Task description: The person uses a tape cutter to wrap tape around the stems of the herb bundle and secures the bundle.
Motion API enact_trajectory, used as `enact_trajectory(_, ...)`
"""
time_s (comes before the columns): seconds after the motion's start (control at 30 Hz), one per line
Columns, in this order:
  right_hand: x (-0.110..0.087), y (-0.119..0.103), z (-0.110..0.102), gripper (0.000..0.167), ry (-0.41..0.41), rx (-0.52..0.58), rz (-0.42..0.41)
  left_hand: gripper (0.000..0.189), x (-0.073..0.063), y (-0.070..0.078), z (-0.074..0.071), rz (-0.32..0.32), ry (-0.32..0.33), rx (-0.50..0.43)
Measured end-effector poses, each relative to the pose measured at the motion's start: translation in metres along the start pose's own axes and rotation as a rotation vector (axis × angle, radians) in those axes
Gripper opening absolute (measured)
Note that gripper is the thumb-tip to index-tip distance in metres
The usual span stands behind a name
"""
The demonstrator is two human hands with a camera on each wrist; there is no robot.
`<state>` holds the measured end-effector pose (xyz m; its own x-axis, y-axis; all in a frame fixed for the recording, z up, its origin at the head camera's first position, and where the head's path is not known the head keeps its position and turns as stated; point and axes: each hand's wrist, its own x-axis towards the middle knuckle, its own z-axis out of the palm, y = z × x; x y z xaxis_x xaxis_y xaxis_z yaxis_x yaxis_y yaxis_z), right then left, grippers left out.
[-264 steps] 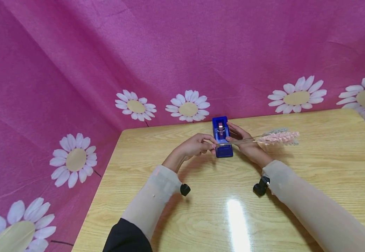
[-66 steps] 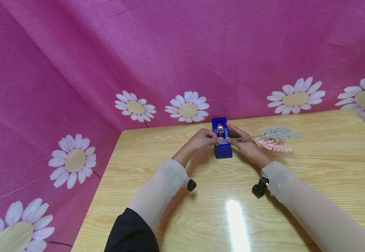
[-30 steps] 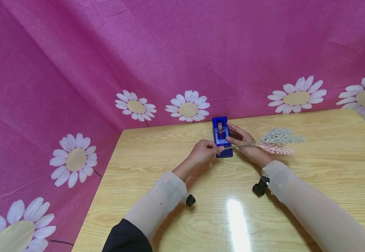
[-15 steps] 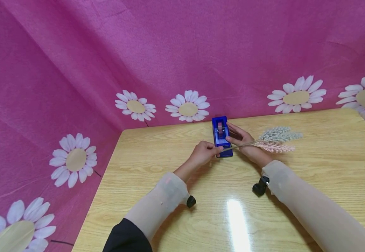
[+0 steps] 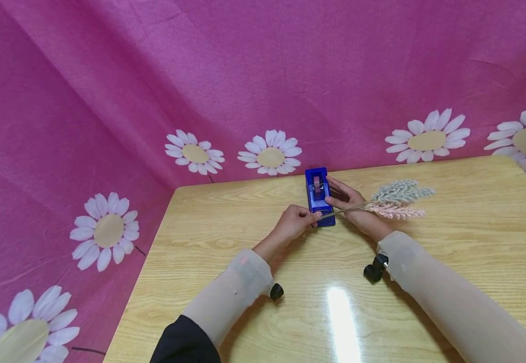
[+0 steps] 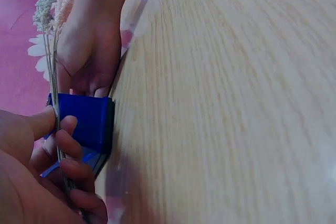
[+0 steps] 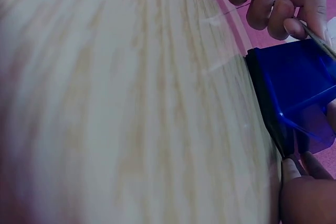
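Observation:
Near the table's back edge stands a blue tape dispenser [image 5: 322,217] with a roll of tape [image 5: 317,185] in it. My right hand [image 5: 351,201] grips its right side, thumb near the middle and fingers along the flank; the right wrist view shows fingertips [image 7: 294,167] low against the base. My left hand [image 5: 294,222] pinches the thin stems [image 6: 54,72] of artificial flower sprays between thumb and curled fingers. These stems cross over the dispenser's front end and slant up to the right. At their far end a grey-green head [image 5: 401,191] and a pink head [image 5: 394,210] lie over my right wrist.
The wooden table [image 5: 226,227] meets a pink curtain [image 5: 335,75] printed with white daisies right behind the dispenser. Small black wrist cameras [image 5: 277,291] are strapped at both sleeve cuffs. A bright glare streak lies on the front of the table.
Since 2.2 s ago my left hand has drawn the stems from the dispenser's middle down to its front end. During the last second the flower heads tilt slightly upward. The right hand stays put.

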<state>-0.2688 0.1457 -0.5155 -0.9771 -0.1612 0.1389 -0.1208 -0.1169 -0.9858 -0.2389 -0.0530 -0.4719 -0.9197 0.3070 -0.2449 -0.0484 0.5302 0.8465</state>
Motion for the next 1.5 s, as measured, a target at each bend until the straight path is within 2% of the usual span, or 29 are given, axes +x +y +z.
enact_trajectory(0.13,0.000,-0.001,-0.001,0.063,-0.025,-0.044,-0.004,0.042,-0.001,-0.009,0.004,0.001,-0.003,0.035)
enact_trajectory(0.27,0.000,-0.002,-0.002,0.063,-0.021,-0.063,0.012,0.039,-0.002,-0.012,0.005,0.014,-0.011,-0.096)
enact_trajectory(0.37,-0.001,-0.001,-0.003,0.063,-0.028,-0.063,0.024,0.038,-0.005,-0.010,0.004,0.019,-0.027,-0.117)
enact_trajectory(0.47,-0.002,-0.001,-0.003,0.064,-0.042,-0.058,0.033,0.039,-0.009,-0.003,-0.001,0.047,-0.032,-0.087)
enact_trajectory(0.67,-0.005,-0.005,-0.004,0.063,-0.042,-0.108,0.050,0.039,-0.015,0.020,-0.014,0.173,-0.031,-0.001)
enact_trajectory(0.77,-0.006,-0.005,-0.005,0.065,-0.042,-0.093,0.084,0.037,-0.017,0.031,-0.022,0.212,-0.038,0.002)
enact_trajectory(0.93,-0.005,-0.001,-0.007,0.066,-0.041,-0.096,0.086,0.029,-0.015,0.044,-0.029,0.188,-0.091,-0.087)
enact_trajectory(1.07,-0.005,-0.001,-0.007,0.065,-0.051,-0.155,0.073,0.021,-0.011,0.046,-0.032,0.167,-0.117,-0.118)
enact_trajectory(1.23,-0.005,-0.003,-0.007,0.065,-0.054,-0.178,0.094,0.023,-0.008,0.046,-0.034,0.165,-0.115,-0.062)
enact_trajectory(1.37,-0.005,-0.004,-0.007,0.066,-0.048,-0.180,0.101,0.028,-0.007,0.047,-0.037,0.212,-0.098,0.023)
enact_trajectory(1.5,-0.005,-0.005,-0.007,0.065,-0.053,-0.199,0.104,0.030,-0.006,0.047,-0.039,0.232,-0.078,0.065)
